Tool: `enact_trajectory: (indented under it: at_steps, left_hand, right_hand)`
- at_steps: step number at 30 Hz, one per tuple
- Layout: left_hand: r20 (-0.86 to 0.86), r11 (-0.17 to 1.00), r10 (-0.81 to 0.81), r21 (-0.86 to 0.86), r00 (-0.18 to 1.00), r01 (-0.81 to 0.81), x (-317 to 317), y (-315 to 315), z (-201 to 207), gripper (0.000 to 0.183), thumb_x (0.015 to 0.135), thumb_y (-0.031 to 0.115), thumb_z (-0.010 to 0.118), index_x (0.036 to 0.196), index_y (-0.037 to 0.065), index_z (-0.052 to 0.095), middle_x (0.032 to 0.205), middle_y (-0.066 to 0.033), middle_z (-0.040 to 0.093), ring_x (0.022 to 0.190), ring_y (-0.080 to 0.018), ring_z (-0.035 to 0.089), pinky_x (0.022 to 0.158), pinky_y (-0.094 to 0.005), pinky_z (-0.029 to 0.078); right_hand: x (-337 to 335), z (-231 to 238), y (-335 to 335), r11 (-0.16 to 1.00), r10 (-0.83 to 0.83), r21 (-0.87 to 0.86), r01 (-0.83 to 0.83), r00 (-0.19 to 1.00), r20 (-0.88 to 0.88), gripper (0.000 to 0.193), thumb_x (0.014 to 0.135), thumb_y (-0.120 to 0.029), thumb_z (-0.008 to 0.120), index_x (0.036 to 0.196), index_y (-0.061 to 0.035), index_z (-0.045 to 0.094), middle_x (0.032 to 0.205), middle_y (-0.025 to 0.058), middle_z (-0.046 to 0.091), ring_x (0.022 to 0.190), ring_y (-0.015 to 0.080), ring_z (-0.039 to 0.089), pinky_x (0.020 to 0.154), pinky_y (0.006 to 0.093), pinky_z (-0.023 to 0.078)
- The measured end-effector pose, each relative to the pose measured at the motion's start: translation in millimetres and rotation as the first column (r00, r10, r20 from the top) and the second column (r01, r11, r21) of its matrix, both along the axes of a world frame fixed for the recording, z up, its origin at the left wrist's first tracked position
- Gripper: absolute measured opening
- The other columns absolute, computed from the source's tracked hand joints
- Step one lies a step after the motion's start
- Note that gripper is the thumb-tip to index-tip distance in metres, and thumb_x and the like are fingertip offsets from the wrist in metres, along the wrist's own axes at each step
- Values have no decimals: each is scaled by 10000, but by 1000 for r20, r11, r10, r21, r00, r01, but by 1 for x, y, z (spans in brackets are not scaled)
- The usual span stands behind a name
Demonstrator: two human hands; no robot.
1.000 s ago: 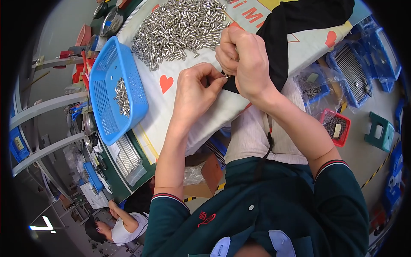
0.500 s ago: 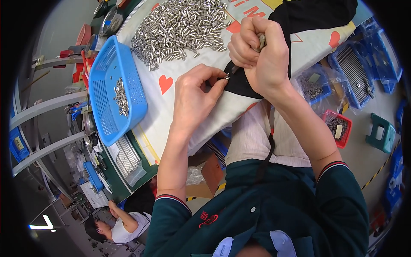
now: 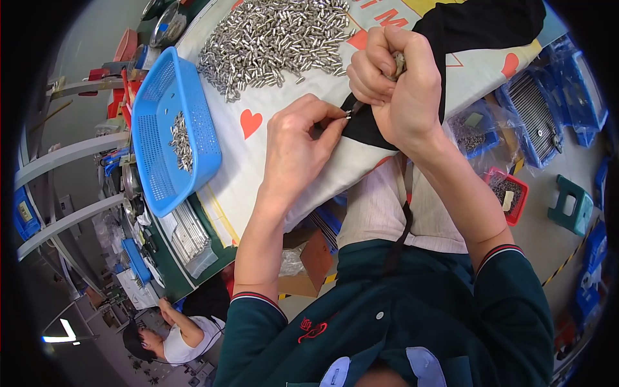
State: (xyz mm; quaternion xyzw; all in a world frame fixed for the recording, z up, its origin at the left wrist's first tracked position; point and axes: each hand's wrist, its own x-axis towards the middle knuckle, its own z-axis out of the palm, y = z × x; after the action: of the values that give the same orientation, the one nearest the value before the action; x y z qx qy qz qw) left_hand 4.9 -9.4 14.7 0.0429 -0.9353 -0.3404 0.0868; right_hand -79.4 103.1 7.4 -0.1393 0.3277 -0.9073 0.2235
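My left hand (image 3: 296, 138) is closed in a pinch, with a small shiny metal part (image 3: 349, 115) between thumb and forefinger. Just to its right, my right hand (image 3: 406, 90) is wrapped in a fist round a hand tool with a worn, pale handle end (image 3: 399, 63). The tool's narrow tip seems to point down toward the metal part; its exact kind is hidden by my fingers. Both hands are above a black cloth (image 3: 364, 129) at the table's near edge. Beyond them lies a large heap of similar small metal parts (image 3: 274, 45).
A blue perforated basket (image 3: 209, 138) holding some metal parts stands left on the patterned tablecloth (image 3: 284, 93). Blue bins (image 3: 541, 138), a red box (image 3: 525, 206) and a green stool (image 3: 570, 205) are at right, below table level. Another person (image 3: 187, 338) sits at lower left.
The pinched metal part has moved slightly right, closer to the tool's tip. My right hand keeps its fist; the whole view has shifted a little.
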Motion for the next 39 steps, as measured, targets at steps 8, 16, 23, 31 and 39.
enact_trajectory:
  at_steps: [8, 16, 23, 31, 39]
  left_hand:
    - [5, 1000, -3, 3, 1000, 3, 0, 1, 1, 65, 656, -2, 631, 720, -3, 623, 634, -82, 551, 511, -169, 531, 491, -267, 414]
    - [77, 999, 5, 47, 997, -8, -3, -3, 2, 68, 631, -24, 618, 696, -28, 600, 626, -106, 557, 513, -195, 525, 499, -284, 414]
    - [69, 998, -32, 47, 997, 29, -7, 0, 7, 63, 631, -16, 620, 679, -37, 584, 622, -113, 562, 508, -186, 519, 496, -284, 416]
    - [12, 1000, -22, -16, 1000, 22, -2, 1, 3, 91, 661, 10, 627, 743, -18, 601, 648, -90, 553, 512, -167, 520, 508, -271, 430]
    - [-227, 928, -244, -335, 943, 160, -7, -1, -14, 117, 651, -6, 610, 760, 3, 567, 700, -89, 504, 557, -235, 537, 501, -324, 440]
  right_hand:
    - [-1, 1, 1, 1000, 6, -10, -6, 1000, -23, 269, 796, -194, 303, 555, -79, 271, 426, -12, 241, 382, 67, 176, 359, 236, 152]
    - [7, 2, -10, 988, -56, 130, 85, 976, -210, 316, 843, -207, 284, 547, -96, 266, 424, -35, 229, 389, 52, 164, 373, 228, 133]
    - [12, 4, -17, 971, -90, 176, 159, 935, -344, 305, 836, -184, 311, 554, -78, 265, 474, -35, 215, 432, 48, 190, 397, 230, 148]
    - [0, 0, 3, 987, -116, 87, 138, 970, -214, 306, 843, -213, 279, 559, -101, 260, 429, -33, 237, 387, 50, 166, 369, 223, 133]
    - [-2, 1, 0, 985, -112, 106, 134, 975, -191, 318, 854, -201, 281, 554, -98, 261, 435, -33, 237, 390, 49, 165, 366, 225, 127]
